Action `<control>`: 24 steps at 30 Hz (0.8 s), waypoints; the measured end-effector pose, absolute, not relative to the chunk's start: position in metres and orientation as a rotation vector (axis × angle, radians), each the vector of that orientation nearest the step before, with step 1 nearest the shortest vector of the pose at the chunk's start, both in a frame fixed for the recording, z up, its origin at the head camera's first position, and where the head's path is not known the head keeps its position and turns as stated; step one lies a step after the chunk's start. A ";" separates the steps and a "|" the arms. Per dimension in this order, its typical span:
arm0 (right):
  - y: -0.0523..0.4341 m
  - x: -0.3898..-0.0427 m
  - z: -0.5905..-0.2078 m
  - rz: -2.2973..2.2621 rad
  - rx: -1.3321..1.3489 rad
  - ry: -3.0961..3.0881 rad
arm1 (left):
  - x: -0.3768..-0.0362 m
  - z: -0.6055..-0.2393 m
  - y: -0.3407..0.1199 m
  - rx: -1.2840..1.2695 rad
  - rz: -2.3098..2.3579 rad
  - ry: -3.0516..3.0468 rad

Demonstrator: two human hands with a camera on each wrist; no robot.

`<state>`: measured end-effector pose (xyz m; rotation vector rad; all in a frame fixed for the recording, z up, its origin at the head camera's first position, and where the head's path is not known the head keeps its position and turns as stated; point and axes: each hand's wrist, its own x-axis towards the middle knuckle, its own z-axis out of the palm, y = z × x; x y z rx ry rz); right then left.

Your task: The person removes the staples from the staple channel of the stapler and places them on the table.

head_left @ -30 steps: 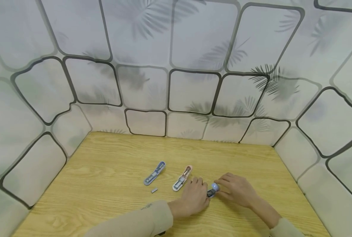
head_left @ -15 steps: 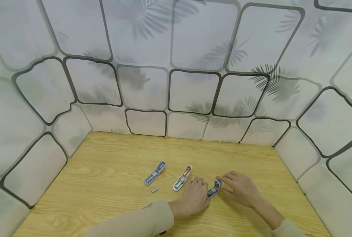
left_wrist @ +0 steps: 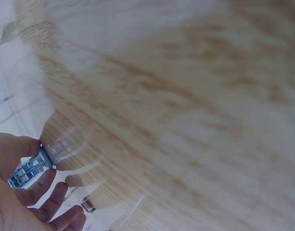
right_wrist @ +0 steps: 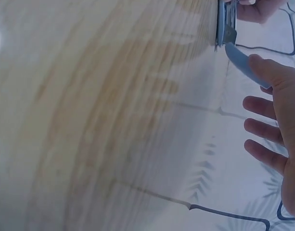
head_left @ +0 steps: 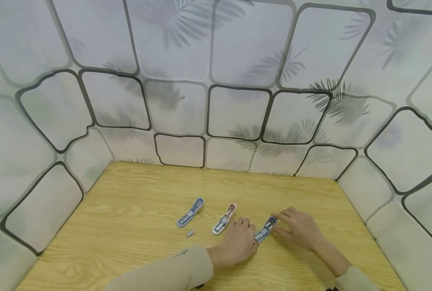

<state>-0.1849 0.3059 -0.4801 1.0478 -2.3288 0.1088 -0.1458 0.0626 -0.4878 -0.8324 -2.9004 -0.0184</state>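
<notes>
A small blue stapler lies opened out flat on the wooden table, its metal staple channel facing up, slanted toward the far right, between both hands

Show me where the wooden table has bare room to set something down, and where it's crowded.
Bare wood lies along the far edge of the table, on its left side left of the blue stapler, and on the right beyond the right hand. The near middle is crowded: small staple block, pink stapler, left hand and the stapler between the hands.
</notes>
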 end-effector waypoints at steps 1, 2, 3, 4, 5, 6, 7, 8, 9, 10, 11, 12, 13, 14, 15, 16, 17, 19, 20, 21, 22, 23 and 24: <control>0.307 -0.186 -0.481 0.109 1.046 -2.334 | -0.146 -0.488 0.063 -0.831 -0.015 -2.898; 0.308 -0.187 -0.482 0.109 1.044 -2.338 | -0.146 -0.488 0.063 -0.830 -0.012 -2.896; 0.309 -0.188 -0.483 0.105 1.040 -2.343 | -0.145 -0.488 0.063 -0.829 -0.011 -2.894; 0.310 -0.190 -0.484 0.103 1.036 -2.349 | -0.145 -0.488 0.063 -0.825 -0.009 -2.891; 0.311 -0.190 -0.485 0.102 1.030 -2.357 | -0.145 -0.489 0.063 -0.822 -0.008 -2.888; 0.312 -0.191 -0.486 0.103 1.024 -2.366 | -0.145 -0.489 0.063 -0.819 -0.007 -2.885; 0.313 -0.191 -0.487 0.104 1.017 -2.375 | -0.145 -0.489 0.063 -0.816 -0.006 -2.882; 0.314 -0.192 -0.488 0.104 1.010 -2.386 | -0.145 -0.490 0.063 -0.814 -0.006 -2.879; 0.314 -0.192 -0.489 0.104 1.002 -2.398 | -0.145 -0.490 0.064 -0.810 -0.006 -2.875; 0.315 -0.192 -0.489 0.105 0.996 -2.409 | -0.145 -0.491 0.064 -0.808 -0.005 -2.872; 0.316 -0.192 -0.490 0.105 0.988 -2.421 | -0.145 -0.491 0.064 -0.807 -0.004 -2.872; 0.316 -0.192 -0.490 0.102 0.981 -2.433 | -0.145 -0.491 0.064 -0.806 0.000 -2.870; 0.317 -0.192 -0.490 0.101 0.976 -2.446 | -0.145 -0.491 0.064 -0.806 -0.001 -2.870; 0.317 -0.192 -0.491 0.098 0.970 -2.458 | -0.145 -0.490 0.064 -0.805 -0.002 -2.872; 0.317 -0.192 -0.491 0.097 0.966 -2.468 | -0.145 -0.490 0.065 -0.804 -0.001 -2.872; 0.317 -0.192 -0.492 0.094 0.961 -2.479 | -0.145 -0.490 0.065 -0.803 -0.001 -2.874; 0.318 -0.192 -0.492 0.091 0.955 -2.489 | -0.146 -0.490 0.065 -0.802 -0.002 -2.876; 0.318 -0.192 -0.492 0.088 0.945 -2.506 | -0.146 -0.490 0.065 -0.798 -0.008 -2.880; 0.318 -0.192 -0.492 0.086 0.937 -2.516 | -0.146 -0.491 0.065 -0.796 -0.010 -2.882; 0.318 -0.192 -0.492 0.082 0.926 -2.529 | -0.146 -0.491 0.065 -0.794 -0.010 -2.881; 0.317 -0.191 -0.491 0.079 0.909 -2.547 | -0.146 -0.491 0.065 -0.791 -0.012 -2.882; 0.317 -0.190 -0.490 0.079 0.887 -2.569 | -0.146 -0.491 0.065 -0.789 -0.014 -2.883; 0.317 -0.189 -0.489 0.086 0.863 -2.592 | -0.145 -0.490 0.065 -0.787 -0.012 -2.882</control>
